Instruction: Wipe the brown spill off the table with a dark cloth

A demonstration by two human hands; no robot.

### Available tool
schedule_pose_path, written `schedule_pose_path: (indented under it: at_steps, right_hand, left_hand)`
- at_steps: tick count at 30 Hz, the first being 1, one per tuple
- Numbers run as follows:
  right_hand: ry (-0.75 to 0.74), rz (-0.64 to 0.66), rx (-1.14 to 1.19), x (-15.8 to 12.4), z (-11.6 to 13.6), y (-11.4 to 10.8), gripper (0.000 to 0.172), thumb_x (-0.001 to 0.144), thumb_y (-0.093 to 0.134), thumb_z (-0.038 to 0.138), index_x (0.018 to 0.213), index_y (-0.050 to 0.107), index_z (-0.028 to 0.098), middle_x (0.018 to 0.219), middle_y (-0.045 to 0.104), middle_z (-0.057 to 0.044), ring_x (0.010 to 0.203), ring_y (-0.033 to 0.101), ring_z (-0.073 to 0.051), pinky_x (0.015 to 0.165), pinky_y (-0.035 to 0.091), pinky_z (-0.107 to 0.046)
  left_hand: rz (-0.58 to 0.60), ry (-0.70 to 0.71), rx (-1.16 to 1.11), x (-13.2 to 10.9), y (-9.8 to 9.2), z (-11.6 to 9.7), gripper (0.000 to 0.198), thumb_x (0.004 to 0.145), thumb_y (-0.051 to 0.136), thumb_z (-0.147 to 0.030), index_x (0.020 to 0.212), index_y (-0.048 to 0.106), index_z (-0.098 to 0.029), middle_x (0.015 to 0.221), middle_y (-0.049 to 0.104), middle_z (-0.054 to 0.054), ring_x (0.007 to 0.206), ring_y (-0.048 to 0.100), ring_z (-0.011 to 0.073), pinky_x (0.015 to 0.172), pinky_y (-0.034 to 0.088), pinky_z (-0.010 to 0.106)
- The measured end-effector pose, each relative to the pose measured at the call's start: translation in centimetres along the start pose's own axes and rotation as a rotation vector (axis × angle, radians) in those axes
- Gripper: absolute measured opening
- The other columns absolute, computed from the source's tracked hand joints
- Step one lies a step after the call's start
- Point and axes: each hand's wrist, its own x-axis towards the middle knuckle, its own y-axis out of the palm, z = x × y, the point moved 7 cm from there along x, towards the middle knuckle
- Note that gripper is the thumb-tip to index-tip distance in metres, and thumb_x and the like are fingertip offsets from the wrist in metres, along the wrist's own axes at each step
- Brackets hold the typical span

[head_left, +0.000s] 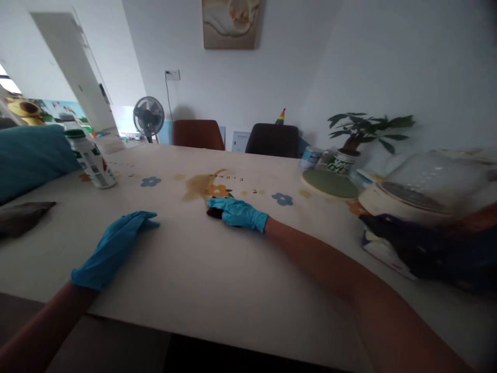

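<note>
Both my hands wear blue gloves. My right hand (pixel 239 212) reaches across the cream flower-print tablecloth (pixel 202 259) and is closed on a small dark pad (pixel 214 212), pressed down at the near edge of a brown spill stain (pixel 199 185). My left hand (pixel 116 246) lies flat on the cloth to the left, fingers stretched out, holding nothing.
A green-capped white bottle (pixel 92 160) stands at the far left, a dark cloth (pixel 21 216) at the left edge. On the right are a glass-lidded appliance (pixel 423 189), a green round mat (pixel 330 184), a potted plant (pixel 359 140) and dark items (pixel 419 248). Two chairs (pixel 274 140) and a fan (pixel 148 117) stand behind.
</note>
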Motion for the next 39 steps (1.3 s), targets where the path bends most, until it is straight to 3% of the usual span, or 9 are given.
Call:
schedule_pose_path:
  at_steps: [6, 10, 14, 20, 23, 26, 33, 36, 39]
  right_hand:
    - [-0.027, 0.070, 0.047, -6.2, 2.9, 1.2, 0.064, 0.128, 0.071, 0.050, 0.191, 0.075, 0.037, 0.200, 0.064, -0.004, 0.192, 0.055, -0.039, 0.167, 0.030, -0.064]
    - [-0.028, 0.091, 0.042, -6.7, 3.9, 1.6, 0.065, 0.131, 0.068, 0.056, 0.193, 0.073, 0.035, 0.202, 0.062, -0.006, 0.194, 0.051, -0.039, 0.167, 0.028, -0.065]
    - [-0.080, 0.107, 0.028, -3.1, 4.9, 2.8, 0.068, 0.131, 0.068, 0.058, 0.195, 0.070, 0.036, 0.201, 0.063, -0.006, 0.195, 0.051, -0.036, 0.167, 0.030, -0.059]
    - [-0.190, 0.124, -0.079, 6.8, 7.6, 5.8, 0.070, 0.122, 0.073, 0.037, 0.192, 0.071, 0.037, 0.203, 0.060, -0.003, 0.193, 0.055, -0.035, 0.163, 0.038, -0.057]
    - [-0.192, 0.058, -0.089, 11.4, 8.9, 5.8, 0.070, 0.117, 0.075, 0.029, 0.187, 0.076, 0.031, 0.199, 0.066, -0.009, 0.187, 0.063, -0.038, 0.155, 0.050, -0.058]
    - [-0.092, 0.026, -0.077, 14.7, 8.6, 4.5, 0.067, 0.116, 0.076, 0.025, 0.184, 0.077, 0.022, 0.197, 0.067, -0.016, 0.183, 0.067, -0.038, 0.156, 0.048, -0.059]
    - [0.189, -0.035, -0.081, 18.3, 3.0, 0.2, 0.059, 0.132, 0.062, 0.035, 0.186, 0.070, 0.013, 0.206, 0.057, -0.017, 0.194, 0.048, -0.041, 0.163, 0.029, -0.071]
    - [0.231, -0.050, -0.080, 18.5, 1.6, -0.9, 0.062, 0.134, 0.060, 0.037, 0.189, 0.066, 0.010, 0.205, 0.057, -0.017, 0.196, 0.046, -0.038, 0.164, 0.028, -0.060]
    - [0.166, -0.007, -0.066, 17.4, 2.1, -0.9, 0.061, 0.131, 0.063, 0.031, 0.189, 0.070, 0.011, 0.208, 0.053, -0.014, 0.192, 0.054, -0.032, 0.163, 0.031, -0.045]
  left_hand:
    - [0.023, 0.027, 0.046, 0.0, 0.2, -1.1, 0.074, 0.099, 0.064, -0.085, 0.134, 0.083, -0.022, 0.134, 0.099, 0.018, 0.144, 0.088, 0.0432, 0.159, 0.041, 0.072]
    - [0.017, 0.075, 0.082, 0.3, 0.1, -0.8, 0.070, 0.096, 0.065, -0.085, 0.126, 0.087, -0.026, 0.136, 0.099, 0.016, 0.148, 0.086, 0.0444, 0.159, 0.043, 0.073]
    - [0.016, 0.073, 0.104, 0.4, 0.1, 0.1, 0.069, 0.101, 0.063, -0.081, 0.127, 0.091, -0.024, 0.150, 0.096, 0.017, 0.153, 0.084, 0.0440, 0.159, 0.042, 0.072]
    - [0.014, 0.055, 0.105, 0.0, 0.1, 0.1, 0.068, 0.106, 0.060, -0.078, 0.131, 0.093, -0.024, 0.148, 0.096, 0.016, 0.152, 0.085, 0.0442, 0.156, 0.047, 0.073]
    - [0.028, 0.066, 0.157, -0.3, 0.2, 0.2, 0.066, 0.109, 0.058, -0.078, 0.132, 0.096, -0.028, 0.158, 0.094, 0.013, 0.158, 0.083, 0.0437, 0.156, 0.049, 0.071]
    - [0.009, 0.085, 0.165, -0.3, 0.0, 0.9, 0.064, 0.109, 0.059, -0.077, 0.127, 0.099, -0.032, 0.163, 0.092, 0.010, 0.160, 0.082, 0.0433, 0.156, 0.050, 0.069]
    - [-0.006, 0.059, 0.110, -0.8, 0.1, 1.6, 0.063, 0.115, 0.056, -0.074, 0.135, 0.098, -0.031, 0.149, 0.096, 0.011, 0.157, 0.082, 0.0426, 0.157, 0.047, 0.075]
    - [-0.018, 0.061, 0.087, -1.0, 0.1, 1.1, 0.065, 0.113, 0.059, -0.078, 0.139, 0.096, -0.031, 0.141, 0.098, 0.011, 0.152, 0.084, 0.0436, 0.153, 0.053, 0.076]
    - [-0.025, 0.052, 0.087, -1.0, 0.1, 0.6, 0.066, 0.112, 0.058, -0.078, 0.140, 0.095, -0.030, 0.141, 0.098, 0.012, 0.151, 0.084, 0.0440, 0.154, 0.050, 0.077]
